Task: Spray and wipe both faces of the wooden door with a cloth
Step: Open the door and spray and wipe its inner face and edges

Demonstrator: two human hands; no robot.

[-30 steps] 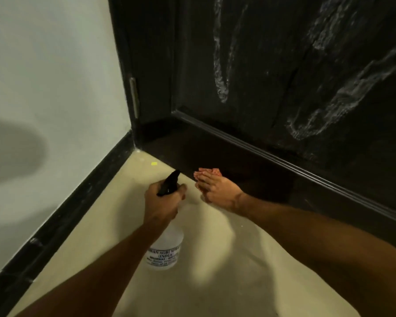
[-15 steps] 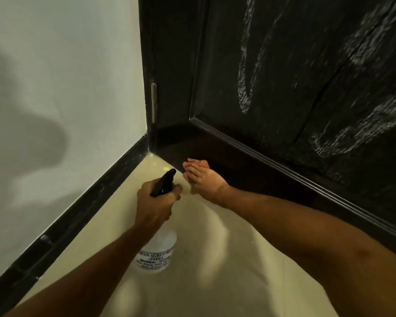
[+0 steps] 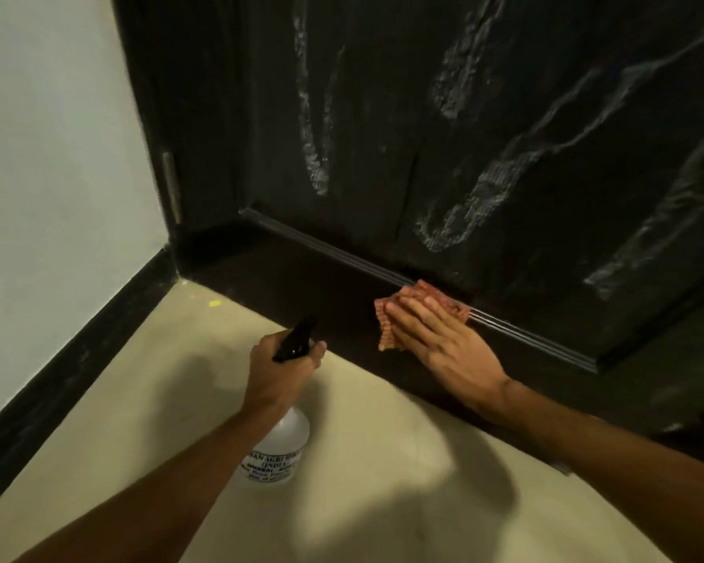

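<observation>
A dark wooden door, streaked with pale wet runs, fills the view from 11 to 3 o'clock above a cream floor. The right hand, at 4 o'clock, lies flat on the bottom rail, fingers straight. The left hand, at 7 o'clock, grips a clear bottle by its black trigger head. A reddish cloth sits pressed under the right palm, just below the moulding. Firm, overlapping strokes along the rail, then upward through the streaks, would likely serve best.

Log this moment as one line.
left hand: grips bottle | right hand: presses cloth flat on door, lower rail | door: wet streaks above
</observation>
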